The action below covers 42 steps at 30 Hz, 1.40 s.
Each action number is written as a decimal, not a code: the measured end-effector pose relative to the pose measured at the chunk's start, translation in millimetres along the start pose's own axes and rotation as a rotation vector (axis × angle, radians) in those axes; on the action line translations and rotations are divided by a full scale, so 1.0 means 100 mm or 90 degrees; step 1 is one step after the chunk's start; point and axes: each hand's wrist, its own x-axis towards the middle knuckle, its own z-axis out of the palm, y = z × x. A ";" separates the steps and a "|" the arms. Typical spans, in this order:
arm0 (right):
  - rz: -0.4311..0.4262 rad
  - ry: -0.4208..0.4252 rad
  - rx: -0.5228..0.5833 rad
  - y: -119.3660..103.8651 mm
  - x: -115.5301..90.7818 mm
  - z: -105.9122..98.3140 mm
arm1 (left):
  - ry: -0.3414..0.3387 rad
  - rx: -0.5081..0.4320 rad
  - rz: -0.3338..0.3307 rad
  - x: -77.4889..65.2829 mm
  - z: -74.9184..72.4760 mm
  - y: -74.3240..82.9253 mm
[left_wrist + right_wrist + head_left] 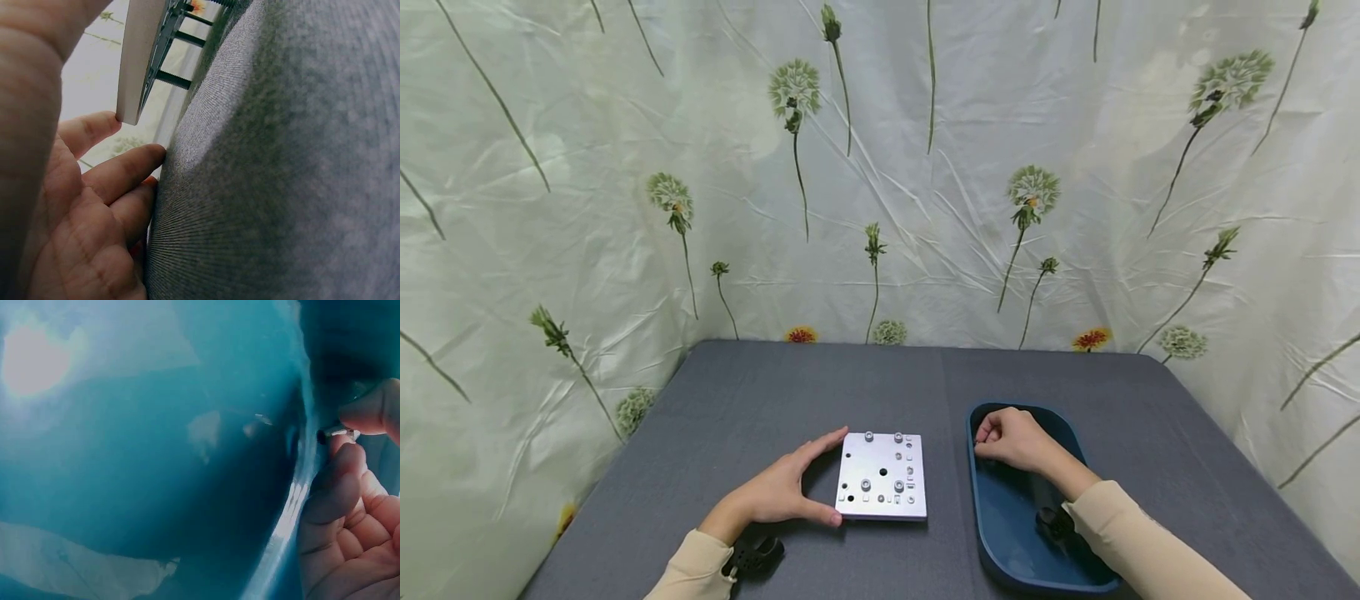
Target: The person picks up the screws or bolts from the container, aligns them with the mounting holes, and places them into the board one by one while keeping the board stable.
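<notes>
A silver square plate with holes and several small metal fittings on top stands on the table. Threaded dark legs hold it up from the cloth, as the left wrist view shows. My left hand lies along its left side, index finger at the far corner and thumb at the near one, fingers fairly straight. Over the far left part of a blue tray, my right hand pinches a small shiny metal part with a dark end between thumb and fingertips. Its exact kind is too small to tell.
Dark grey cloth covers the table. A pale curtain printed with flowers hangs behind it and along the sides. The right forearm crosses the tray's right wall, hiding part of the inside.
</notes>
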 end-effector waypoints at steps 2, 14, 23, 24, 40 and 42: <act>0.007 0.004 0.009 0.00 -0.01 -0.02 | 0.000 0.000 0.000 0.00 0.00 0.01; 0.002 0.020 0.088 0.00 -0.11 -0.17 | 0.001 -0.002 0.001 0.00 0.00 0.00; -0.019 0.044 0.128 -0.09 -0.17 -0.30 | 0.003 0.001 0.006 0.00 0.01 0.00; -0.018 0.046 0.130 -0.10 -0.17 -0.30 | 0.003 0.001 0.006 0.00 0.01 0.00; -0.057 0.060 0.169 -0.36 -0.15 -0.25 | 0.003 0.000 0.008 0.00 0.01 -0.01; -0.061 0.059 0.174 -0.39 -0.14 -0.24 | 0.003 0.001 0.004 0.00 0.01 -0.01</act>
